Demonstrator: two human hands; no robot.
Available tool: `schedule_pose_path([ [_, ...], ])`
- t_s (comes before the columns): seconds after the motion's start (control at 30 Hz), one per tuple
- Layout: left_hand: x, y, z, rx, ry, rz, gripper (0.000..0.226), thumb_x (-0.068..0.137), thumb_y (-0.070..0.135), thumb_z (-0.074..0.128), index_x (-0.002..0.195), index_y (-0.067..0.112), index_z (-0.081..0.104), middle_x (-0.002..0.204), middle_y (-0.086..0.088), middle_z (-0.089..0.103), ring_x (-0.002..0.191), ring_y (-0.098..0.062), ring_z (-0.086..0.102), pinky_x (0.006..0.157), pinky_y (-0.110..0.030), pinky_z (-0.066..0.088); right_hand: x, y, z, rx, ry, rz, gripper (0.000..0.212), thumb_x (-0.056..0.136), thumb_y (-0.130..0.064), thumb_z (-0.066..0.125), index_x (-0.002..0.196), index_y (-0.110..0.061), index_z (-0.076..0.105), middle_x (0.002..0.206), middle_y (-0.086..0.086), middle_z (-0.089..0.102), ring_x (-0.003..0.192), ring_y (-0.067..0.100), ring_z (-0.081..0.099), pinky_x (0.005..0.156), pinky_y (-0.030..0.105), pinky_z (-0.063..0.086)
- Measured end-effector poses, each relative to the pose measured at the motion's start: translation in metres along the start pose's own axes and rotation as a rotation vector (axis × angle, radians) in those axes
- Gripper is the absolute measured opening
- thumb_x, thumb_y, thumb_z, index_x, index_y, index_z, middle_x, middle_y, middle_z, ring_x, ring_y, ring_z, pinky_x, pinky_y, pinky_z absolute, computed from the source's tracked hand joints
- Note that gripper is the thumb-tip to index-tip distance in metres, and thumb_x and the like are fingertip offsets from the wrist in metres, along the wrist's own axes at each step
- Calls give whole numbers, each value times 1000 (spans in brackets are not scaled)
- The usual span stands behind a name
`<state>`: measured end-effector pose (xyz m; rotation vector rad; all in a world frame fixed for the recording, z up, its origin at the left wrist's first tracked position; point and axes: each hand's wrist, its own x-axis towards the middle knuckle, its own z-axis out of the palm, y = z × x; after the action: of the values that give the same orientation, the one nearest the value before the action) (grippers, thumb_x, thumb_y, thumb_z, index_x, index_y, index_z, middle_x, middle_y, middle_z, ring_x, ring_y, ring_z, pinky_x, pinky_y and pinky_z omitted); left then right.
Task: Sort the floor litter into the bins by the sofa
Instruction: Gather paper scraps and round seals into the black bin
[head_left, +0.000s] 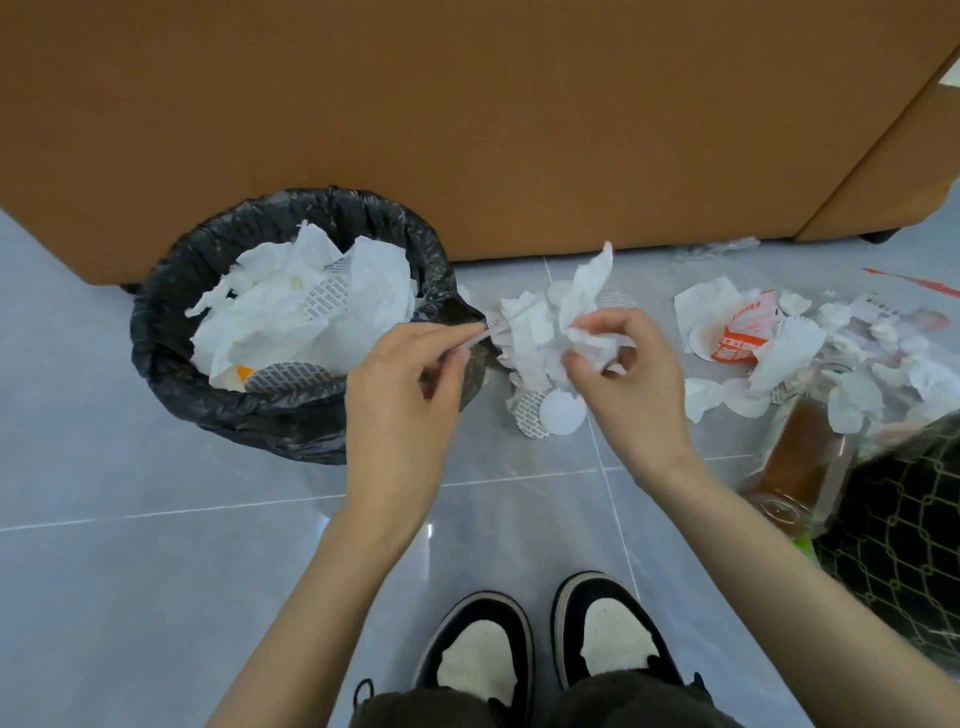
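Note:
A round bin (171, 332) lined with a black bag stands on the floor at the left, against the brown sofa (467, 114); white tissues and printed paper discs fill it. Just right of its rim, my right hand (628, 374) is shut on a crumpled white tissue wad (566, 317) held above the floor. My left hand (405, 384) pinches the wad's left edge between thumb and fingertips. Under the wad lie round paper discs (558, 413). More litter (789, 338) is spread to the right: tissues, a red-and-white wrapper (745, 332), an empty brown bottle (800, 462).
A dark bin with a gold lattice pattern (904, 535) stands at the right edge, a clear bag draped over it. My two black-and-cream shoes (545, 644) are at the bottom centre. A crumpled clear plastic piece (722, 247) lies by the sofa base. Grey tiled floor (130, 571) stretches to the left.

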<state>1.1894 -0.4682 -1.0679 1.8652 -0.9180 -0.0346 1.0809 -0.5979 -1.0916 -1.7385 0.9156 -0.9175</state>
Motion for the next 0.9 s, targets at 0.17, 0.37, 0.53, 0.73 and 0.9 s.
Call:
schedule_pose_path([
  [0.17, 15, -4, -26, 67, 128, -33, 22, 90, 14, 61, 105, 27, 71, 92, 20, 60, 72, -3, 56, 66, -7, 42, 12, -46, 28, 152, -131, -12, 28, 79, -4, 67, 97, -24, 58, 100, -14, 61, 89, 6, 60, 72, 14, 48],
  [0.37, 25, -19, -54, 204, 246, -87, 26, 91, 14, 59, 112, 24, 69, 105, 12, 64, 71, -3, 56, 67, -4, 42, 22, -74, 74, 157, -391, -75, 33, 77, -4, 69, 101, -24, 57, 103, -9, 63, 97, 15, 63, 84, 38, 54],
  [0.53, 32, -31, -69, 371, 241, -142, 39, 92, 16, 57, 130, 26, 55, 123, 6, 58, 94, -13, 59, 83, -22, 46, 40, -87, 102, -82, -537, -208, 35, 85, -7, 63, 117, -15, 52, 109, -8, 56, 100, 10, 54, 77, 18, 45],
  [0.73, 32, -41, -74, 504, 178, -77, 56, 90, 16, 60, 142, 18, 38, 144, 0, 40, 135, -18, 34, 110, -35, 30, 43, -79, 102, -345, -549, -314, 47, 93, -8, 49, 138, -17, 40, 136, 3, 46, 111, 18, 52, 90, 26, 41],
  [0.9, 16, -41, -66, 447, 148, 8, 45, 95, 19, 53, 138, 14, 44, 147, -2, 38, 144, -20, 19, 118, -47, 18, 33, -62, 84, -380, -363, -326, 44, 92, -11, 52, 134, -23, 46, 134, -4, 46, 118, 15, 35, 91, 22, 38],
])
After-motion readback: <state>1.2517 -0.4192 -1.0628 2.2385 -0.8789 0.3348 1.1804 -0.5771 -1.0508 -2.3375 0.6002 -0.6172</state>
